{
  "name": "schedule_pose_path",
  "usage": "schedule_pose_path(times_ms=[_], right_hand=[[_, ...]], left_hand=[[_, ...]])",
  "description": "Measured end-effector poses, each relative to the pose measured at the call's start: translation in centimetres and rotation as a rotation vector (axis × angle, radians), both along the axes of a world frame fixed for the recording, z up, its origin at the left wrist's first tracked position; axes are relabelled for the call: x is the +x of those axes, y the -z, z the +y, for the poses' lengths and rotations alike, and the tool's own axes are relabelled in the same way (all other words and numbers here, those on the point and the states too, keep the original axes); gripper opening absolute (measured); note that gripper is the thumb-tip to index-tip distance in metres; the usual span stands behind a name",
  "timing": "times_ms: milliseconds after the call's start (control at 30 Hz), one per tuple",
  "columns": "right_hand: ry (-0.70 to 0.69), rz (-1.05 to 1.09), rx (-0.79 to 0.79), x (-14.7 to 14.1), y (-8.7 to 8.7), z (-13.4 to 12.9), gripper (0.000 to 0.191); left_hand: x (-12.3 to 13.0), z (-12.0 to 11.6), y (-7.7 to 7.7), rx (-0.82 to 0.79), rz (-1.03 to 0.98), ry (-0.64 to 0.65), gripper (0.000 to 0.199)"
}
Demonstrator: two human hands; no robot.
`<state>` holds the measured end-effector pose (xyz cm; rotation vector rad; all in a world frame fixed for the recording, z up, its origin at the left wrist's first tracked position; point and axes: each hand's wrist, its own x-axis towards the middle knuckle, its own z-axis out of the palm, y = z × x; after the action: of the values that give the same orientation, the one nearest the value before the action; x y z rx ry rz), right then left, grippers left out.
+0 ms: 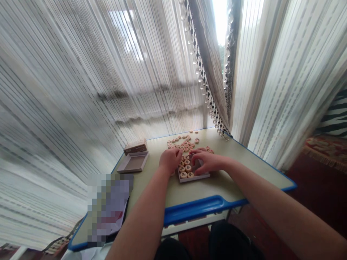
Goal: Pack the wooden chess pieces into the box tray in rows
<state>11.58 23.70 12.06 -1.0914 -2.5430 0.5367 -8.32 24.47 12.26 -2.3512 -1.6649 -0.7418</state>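
An open shallow white box sits on the table in front of me, with round xiangqi pieces lying face up in two columns on its left side. My left hand is at the box's upper left corner, fingers curled together; what they hold, if anything, is hidden. My right hand reaches over the box's right side, thumb and fingers curved and apart, with no piece visible between them. Beyond both hands lies a loose spread of xiangqi pieces on the table.
A shallow empty box lid lies at the left, with a closed cardboard box behind it. A partly blurred tablet-like object is at the table's left edge. The table has a blue rim; sheer curtains hang behind it.
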Motion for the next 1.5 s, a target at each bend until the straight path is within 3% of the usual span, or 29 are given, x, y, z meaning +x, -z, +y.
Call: schedule_pose_path(times_ms=[100,233,333,467,633,833,1033,1167,1300,1500], right_hand=[[0.068,0.075,0.078,0.0,0.1,0.6,0.018],[0.367,0.076,0.232,0.7,0.5,2.1,0.021],[0.582,0.008,0.217,1.8,0.9,3.1,0.027],[0.693,-0.056,0.103,2.7,1.2,3.6,0.026],[0.676,-0.046,0.067,2.5,1.1,3.2,0.019],[0.694,-0.106,0.149,2.4,1.1,3.1,0.033],[0.682,-0.13,0.095,2.4,1.4,3.4,0.034],[0.61,-0.084,0.223,2.2,1.0,3.1,0.028],[0.501,-0.101,0.173,2.2,0.6,2.7,0.021],[0.466,-0.152,0.154,2.2,0.9,2.8,0.022]], left_hand=[[0.0,-0.1,-0.1,-0.008,-0.019,0.007,0.041],[-0.1,-0.1,-0.1,-0.012,-0.028,0.0,0.04],[-0.3,-0.1,-0.1,0.008,-0.026,0.002,0.039],[-0.4,-0.2,-0.1,0.021,-0.029,0.002,0.039],[-0.5,-0.2,-0.2,0.009,-0.04,-0.018,0.038],[-0.4,-0.2,-0.2,0.003,-0.024,-0.018,0.038],[-0.2,-0.2,-0.1,0.021,-0.025,0.015,0.038],[-0.1,-0.1,0.0,0.043,-0.021,0.023,0.038],[0.0,-0.2,-0.1,0.044,-0.026,0.027,0.038],[0.2,-0.5,-0.1,0.038,-0.014,0.014,0.038]])
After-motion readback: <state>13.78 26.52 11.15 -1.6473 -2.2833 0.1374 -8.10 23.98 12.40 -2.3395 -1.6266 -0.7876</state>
